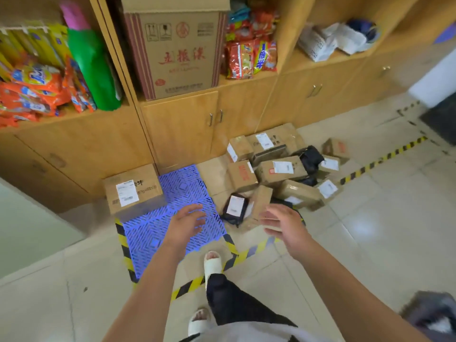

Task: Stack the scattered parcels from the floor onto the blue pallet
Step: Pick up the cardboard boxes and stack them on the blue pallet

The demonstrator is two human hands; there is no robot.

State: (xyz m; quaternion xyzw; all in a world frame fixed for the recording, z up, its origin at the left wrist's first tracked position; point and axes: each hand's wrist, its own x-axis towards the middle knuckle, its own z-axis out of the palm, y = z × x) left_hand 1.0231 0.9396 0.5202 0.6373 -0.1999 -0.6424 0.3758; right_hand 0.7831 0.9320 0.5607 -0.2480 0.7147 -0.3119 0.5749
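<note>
Head view, both arms out in front. Left hand (188, 222) hung over the near right part of the blue pallet (182, 186). Right hand (280, 224) hung over the near edge of the parcel heap (283, 169) on the floor (370, 218). Fingers (197, 214) of both hands were spread and loose, palms turned toward each other, holding nothing.

- Pallet: lay against the wooden cabinet (182, 124), edged by yellow-black tape (246, 255). It carried one labelled carton (133, 191) at the far left corner; the rest of its grid was bare.
- Heap: lay right of the pallet, brown boxes and dark bags tumbled together, touching and overlapping.
- Nearest pieces: a black pouch (235, 208) with a white label, just off the pallet's right edge, and a tilted brown box (262, 201) leaning beside it.

Both pieces lay ahead of the gap between the two hands. The pouch was nearer the left fingertips, the brown box nearer the right. The pouch's long axis ran roughly away from the person, leaning a little left.

Judgement: task was early, with one parcel placed. The next reach would go forward and down. The right hand was nearer the heap, the left nearer the drop spot.
</note>
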